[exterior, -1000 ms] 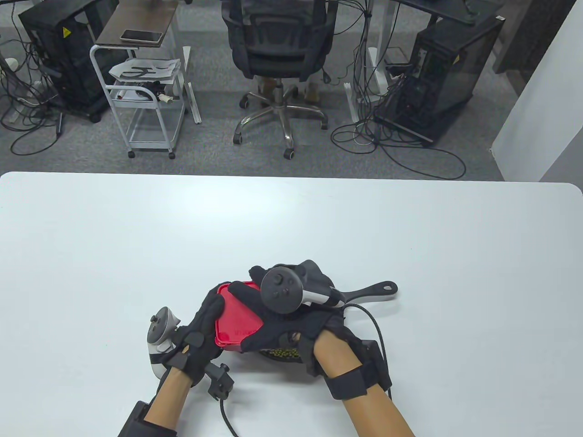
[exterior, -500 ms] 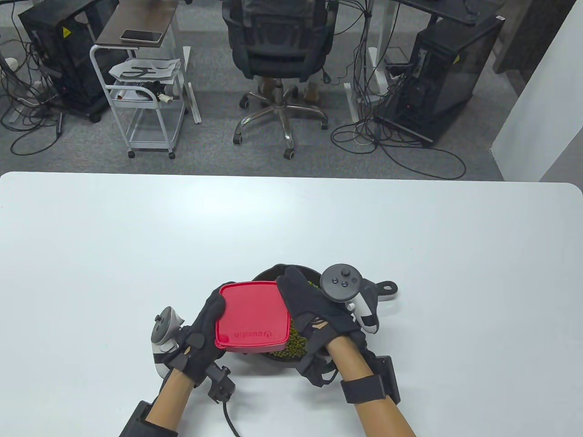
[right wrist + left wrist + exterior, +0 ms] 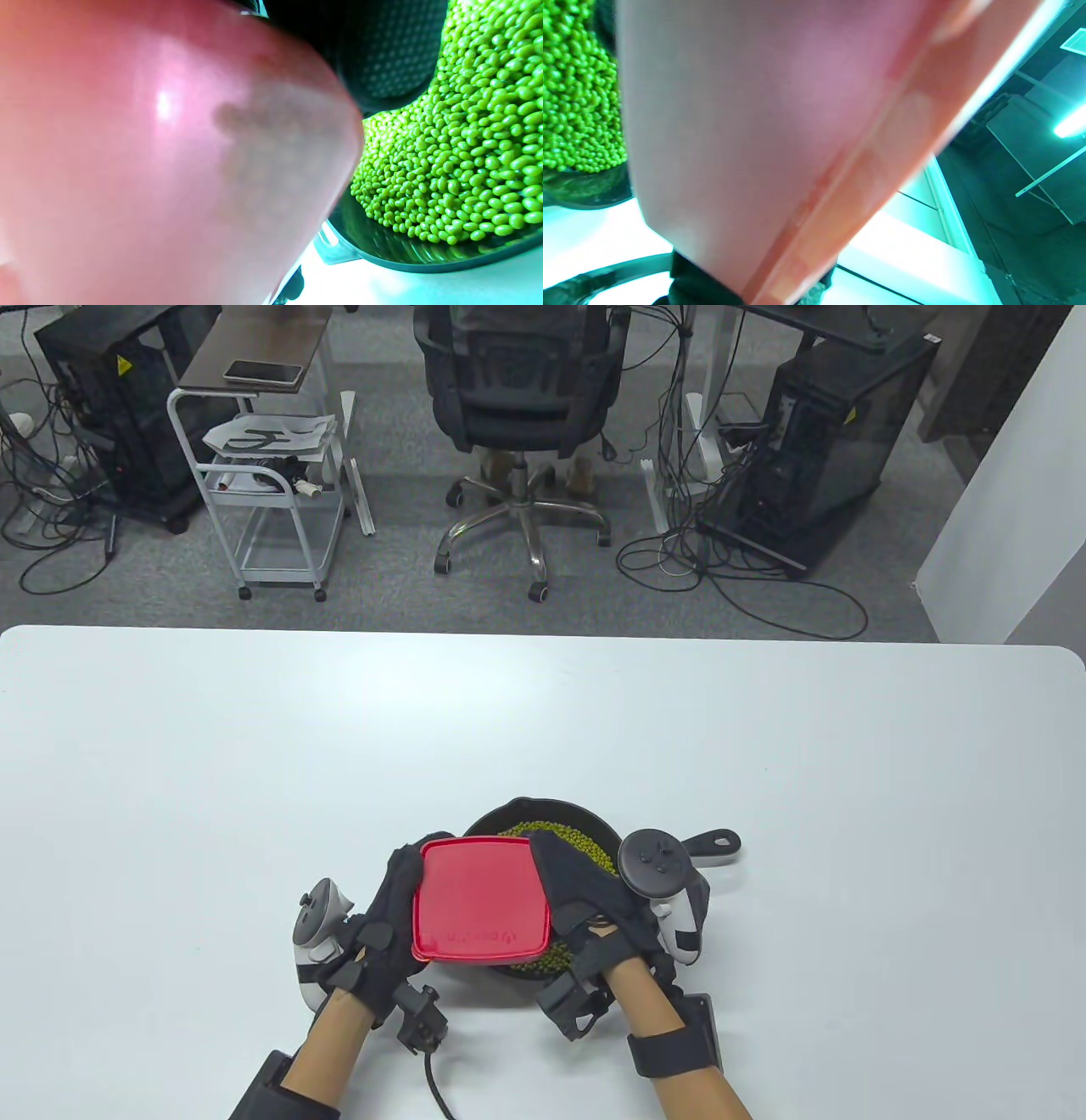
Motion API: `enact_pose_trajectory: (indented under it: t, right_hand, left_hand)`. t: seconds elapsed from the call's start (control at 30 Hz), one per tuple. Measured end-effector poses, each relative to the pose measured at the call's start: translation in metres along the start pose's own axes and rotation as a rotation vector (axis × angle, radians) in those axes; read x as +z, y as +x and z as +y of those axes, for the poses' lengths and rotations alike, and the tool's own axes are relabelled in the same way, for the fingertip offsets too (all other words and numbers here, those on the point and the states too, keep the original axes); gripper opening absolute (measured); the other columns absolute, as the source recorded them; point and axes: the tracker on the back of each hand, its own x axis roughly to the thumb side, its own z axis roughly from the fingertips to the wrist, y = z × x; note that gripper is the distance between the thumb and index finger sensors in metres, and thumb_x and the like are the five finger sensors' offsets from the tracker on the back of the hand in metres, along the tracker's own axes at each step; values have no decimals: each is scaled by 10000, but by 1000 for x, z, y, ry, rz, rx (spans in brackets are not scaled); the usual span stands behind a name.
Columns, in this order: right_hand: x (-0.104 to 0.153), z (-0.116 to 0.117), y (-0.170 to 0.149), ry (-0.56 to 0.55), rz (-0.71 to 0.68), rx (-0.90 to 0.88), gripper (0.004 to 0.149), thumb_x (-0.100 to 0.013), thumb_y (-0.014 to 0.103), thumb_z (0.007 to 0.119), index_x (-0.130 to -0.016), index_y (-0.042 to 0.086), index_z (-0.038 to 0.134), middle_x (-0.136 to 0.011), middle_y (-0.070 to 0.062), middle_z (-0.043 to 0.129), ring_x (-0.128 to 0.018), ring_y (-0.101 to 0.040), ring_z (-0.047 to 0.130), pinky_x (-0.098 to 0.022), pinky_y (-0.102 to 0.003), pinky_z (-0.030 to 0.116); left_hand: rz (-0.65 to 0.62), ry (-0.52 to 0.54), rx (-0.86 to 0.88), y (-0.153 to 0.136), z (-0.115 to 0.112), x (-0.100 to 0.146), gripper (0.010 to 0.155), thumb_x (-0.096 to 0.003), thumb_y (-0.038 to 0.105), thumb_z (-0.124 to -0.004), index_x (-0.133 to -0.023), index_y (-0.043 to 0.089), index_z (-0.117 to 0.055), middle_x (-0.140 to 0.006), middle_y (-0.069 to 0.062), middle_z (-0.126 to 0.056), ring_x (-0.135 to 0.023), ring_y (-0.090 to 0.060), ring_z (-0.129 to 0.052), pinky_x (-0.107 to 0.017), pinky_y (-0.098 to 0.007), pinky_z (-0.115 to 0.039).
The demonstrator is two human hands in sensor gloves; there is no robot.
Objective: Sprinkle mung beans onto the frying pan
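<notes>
A red square plastic box [image 3: 479, 899] is held over the left part of a black frying pan [image 3: 585, 821], red face up. My left hand [image 3: 386, 925] grips its left side and my right hand [image 3: 585, 899] grips its right side. Green mung beans [image 3: 577, 840] lie heaped in the pan. The pan's handle [image 3: 717, 842] points right. The box fills the left wrist view [image 3: 780, 127] and the right wrist view [image 3: 148, 161]; the beans show beside it in the left wrist view [image 3: 577, 93] and the right wrist view [image 3: 466, 148].
The white table [image 3: 254, 746] stretches away on all sides. An office chair [image 3: 517, 407], a small cart [image 3: 263, 475] and computer towers stand on the floor beyond the far edge.
My right hand has slid off the top of the box to its right side. The box has levelled out and shifted a little right. More beans show in the pan.
</notes>
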Motion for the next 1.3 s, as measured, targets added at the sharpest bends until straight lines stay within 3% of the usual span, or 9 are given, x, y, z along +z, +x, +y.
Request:
enact_pose_trajectory:
  t: [0.3,0.47,0.6,0.77,1.1,1.3]
  right_hand:
    - [2,1,-12,-63,-18,-84,595,-606,662,521,-1028,293,722,-905,-235,831,-626,-507,872,-377,-422,844]
    - [6,0,-11,-112,-36,-82,488,-626,596,545,-983,340,756,-879,-229,849,-626,-482,880,-384,-399,844]
    - [5,3,-12,-68,-22,-125,600,-611,643,519,-1057,267,658,-942,-184,792,-683,-498,834,-429,-423,823]
    - [8,5,-10,-10,-62,-98,735,-593,667,489,-1148,189,434,-1025,-231,715,-691,-521,819,-435,-440,816]
    - [21,18,-6,93,-89,2,841,-580,717,468,-1170,171,222,-990,-244,738,-652,-526,841,-404,-432,824]
    - [25,24,-6,115,-92,24,857,-584,718,506,-1167,177,189,-947,-221,758,-639,-510,854,-394,-418,828]
  left_hand:
    - [-6,7,-26,-2,-3,-3,698,-556,718,-498,-1141,336,-473,-1097,-226,-536,-754,-434,-845,-465,-500,-843]
    - [-10,4,-33,-1,-4,-5,653,-564,674,-489,-1129,348,-520,-1083,-234,-555,-737,-435,-860,-463,-499,-851]
    - [-24,-7,-19,0,-4,-6,670,-563,686,-501,-1131,330,-504,-1091,-226,-548,-749,-435,-848,-474,-503,-839]
    - [-29,15,15,1,-1,-5,678,-564,693,-499,-1132,323,-488,-1093,-221,-542,-753,-426,-848,-477,-494,-844]
    - [-57,56,21,9,9,-3,684,-567,693,-509,-1133,309,-489,-1095,-220,-542,-751,-432,-843,-474,-500,-837]
    - [-52,94,28,11,14,-2,687,-568,695,-511,-1132,304,-492,-1094,-218,-547,-745,-429,-848,-467,-495,-840]
